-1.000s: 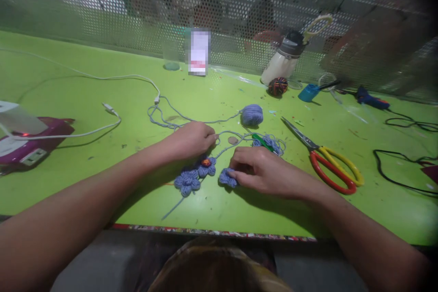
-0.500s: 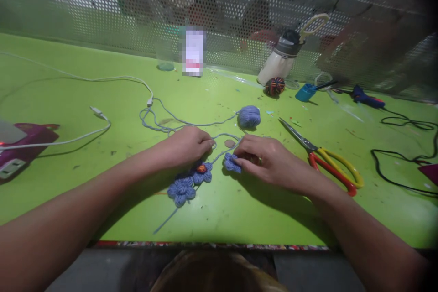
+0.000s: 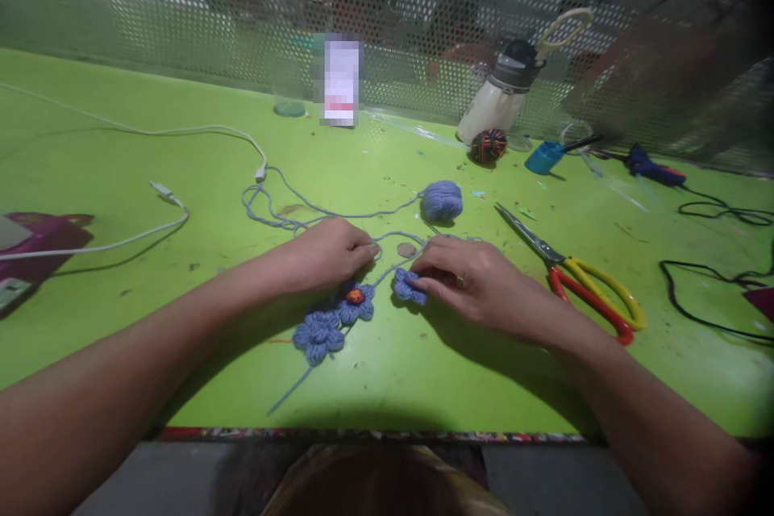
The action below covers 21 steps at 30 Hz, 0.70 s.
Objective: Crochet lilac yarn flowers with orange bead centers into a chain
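Note:
My right hand (image 3: 463, 274) pinches a small blue crochet flower (image 3: 407, 286) by its right edge, just above the table. To its left, my left hand (image 3: 339, 251) is closed, with a loop of blue yarn (image 3: 379, 249) at its fingertips. Below the left hand lie two joined crochet flowers: one with an orange centre (image 3: 355, 297), and a plain blue one (image 3: 318, 336) with a yarn tail toward the table edge. A strand runs from them up toward the right hand. Behind the hands sits a ball of blue yarn (image 3: 442, 201).
Scissors (image 3: 553, 258) with red and yellow handles lie right of my right hand. Farther back are a bottle (image 3: 493, 101), a multicoloured yarn ball (image 3: 488, 146), a blue pot (image 3: 544, 157) and a glue gun (image 3: 654, 166). A white cable (image 3: 205, 129) and a purple power strip (image 3: 45, 238) are at left.
The view has shifted slightly. Both hands keep nearly the same place and grip, and the flowers lie as before.

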Each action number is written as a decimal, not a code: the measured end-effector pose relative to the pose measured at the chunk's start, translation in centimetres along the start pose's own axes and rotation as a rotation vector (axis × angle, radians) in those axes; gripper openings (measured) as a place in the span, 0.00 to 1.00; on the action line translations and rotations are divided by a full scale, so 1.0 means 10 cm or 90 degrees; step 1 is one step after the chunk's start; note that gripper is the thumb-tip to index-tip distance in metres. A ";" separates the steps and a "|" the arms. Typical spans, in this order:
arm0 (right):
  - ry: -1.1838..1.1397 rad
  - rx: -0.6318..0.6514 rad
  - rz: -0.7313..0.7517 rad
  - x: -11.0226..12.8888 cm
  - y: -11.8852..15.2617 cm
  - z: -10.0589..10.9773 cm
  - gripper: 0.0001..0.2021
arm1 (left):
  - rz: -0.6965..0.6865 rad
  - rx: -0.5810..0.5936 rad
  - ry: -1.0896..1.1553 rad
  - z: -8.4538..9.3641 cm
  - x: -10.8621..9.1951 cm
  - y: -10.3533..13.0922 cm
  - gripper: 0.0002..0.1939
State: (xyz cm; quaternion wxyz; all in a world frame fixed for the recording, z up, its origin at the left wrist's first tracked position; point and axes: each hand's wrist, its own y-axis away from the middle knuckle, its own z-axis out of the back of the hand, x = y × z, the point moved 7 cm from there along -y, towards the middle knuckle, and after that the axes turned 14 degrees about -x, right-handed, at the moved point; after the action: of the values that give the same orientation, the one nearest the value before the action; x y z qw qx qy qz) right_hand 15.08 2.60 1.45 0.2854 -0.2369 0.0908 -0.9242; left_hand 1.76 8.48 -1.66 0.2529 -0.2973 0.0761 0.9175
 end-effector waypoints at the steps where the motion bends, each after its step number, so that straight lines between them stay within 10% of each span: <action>1: -0.003 -0.001 0.001 0.00 0.00 0.00 0.06 | -0.006 0.000 0.000 0.00 -0.01 0.00 0.19; 21: -0.006 -0.025 -0.005 0.01 0.00 0.00 0.07 | -0.029 -0.004 -0.019 0.00 -0.01 0.02 0.18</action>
State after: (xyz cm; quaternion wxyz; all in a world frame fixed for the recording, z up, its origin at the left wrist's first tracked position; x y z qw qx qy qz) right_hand 15.01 2.57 1.48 0.2777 -0.2474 0.1067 -0.9221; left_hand 1.71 8.29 -1.65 0.2736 -0.2864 0.0627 0.9161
